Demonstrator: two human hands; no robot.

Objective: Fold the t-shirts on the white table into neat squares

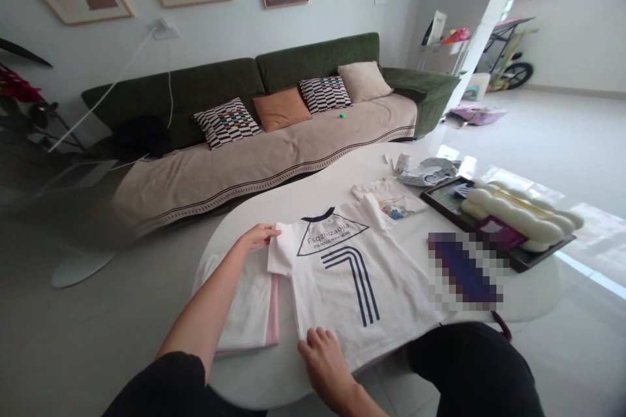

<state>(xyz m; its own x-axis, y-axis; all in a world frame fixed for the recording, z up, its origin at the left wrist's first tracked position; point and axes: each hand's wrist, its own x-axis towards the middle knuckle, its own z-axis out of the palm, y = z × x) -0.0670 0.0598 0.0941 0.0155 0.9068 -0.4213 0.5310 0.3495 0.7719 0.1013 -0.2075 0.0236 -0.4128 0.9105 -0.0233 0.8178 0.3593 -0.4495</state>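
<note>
A white T-shirt with a dark collar, lettering and a large striped 7 lies spread on the table, its collar pointing away from me. My left hand is closed at the top edge of its left sleeve, thumb and fingers together on the cloth. Down at the shirt's lower left side, my right hand has its fingers curled onto the fabric near the hem. Beneath my left forearm lies a folded white and pink garment. Another pale shirt with a printed picture rests beyond the right sleeve.
The white rounded table carries a dark-rimmed tray with a puffy cream item on the right. Behind it sits a crumpled silver bag. A blurred dark patch lies nearer me. A green sofa with cushions stands beyond.
</note>
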